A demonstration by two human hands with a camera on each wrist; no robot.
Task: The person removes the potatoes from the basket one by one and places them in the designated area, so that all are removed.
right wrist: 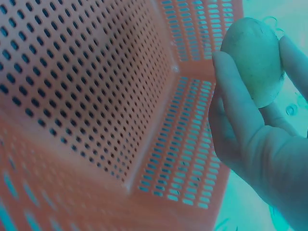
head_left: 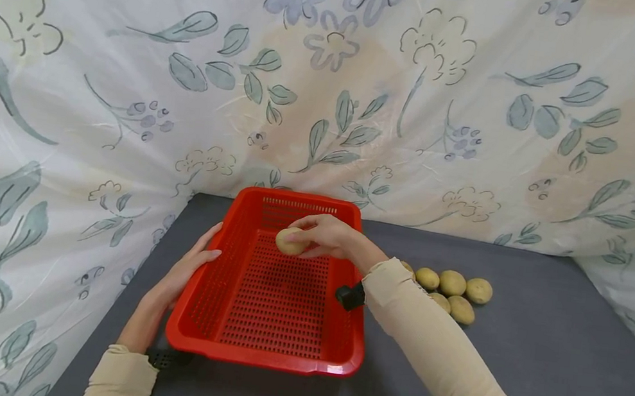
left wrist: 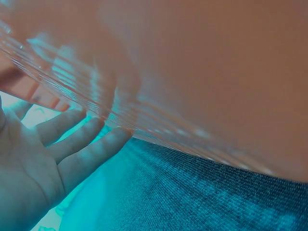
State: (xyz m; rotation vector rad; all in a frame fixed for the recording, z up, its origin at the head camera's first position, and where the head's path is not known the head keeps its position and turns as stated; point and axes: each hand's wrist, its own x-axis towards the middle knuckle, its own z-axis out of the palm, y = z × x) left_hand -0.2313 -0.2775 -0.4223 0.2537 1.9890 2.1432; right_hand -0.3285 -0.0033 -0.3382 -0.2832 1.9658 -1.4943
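My right hand (head_left: pixel 325 234) pinches a potato (head_left: pixel 291 242) between thumb and fingertips, above the inside of a red perforated plastic basket (head_left: pixel 262 359). In the right wrist view the potato (right wrist: pixel 255 62) is pale and oval, with the basket's floor and side walls (right wrist: pixel 185 144) beside it. At the basket's left rim is my left hand (head_left: pixel 190 268). The left wrist view has its fingers (left wrist: pixel 91 159) extended, their tips touching the outer wall of the basket (left wrist: pixel 207 72). No potatoes lie on the visible basket floor.
Several potatoes (head_left: pixel 452 283) lie in a group on the dark grey tabletop (head_left: pixel 545 351), right of the basket and partly behind my right forearm. A floral cloth (head_left: pixel 325 128) hangs behind and along the left side of the table.
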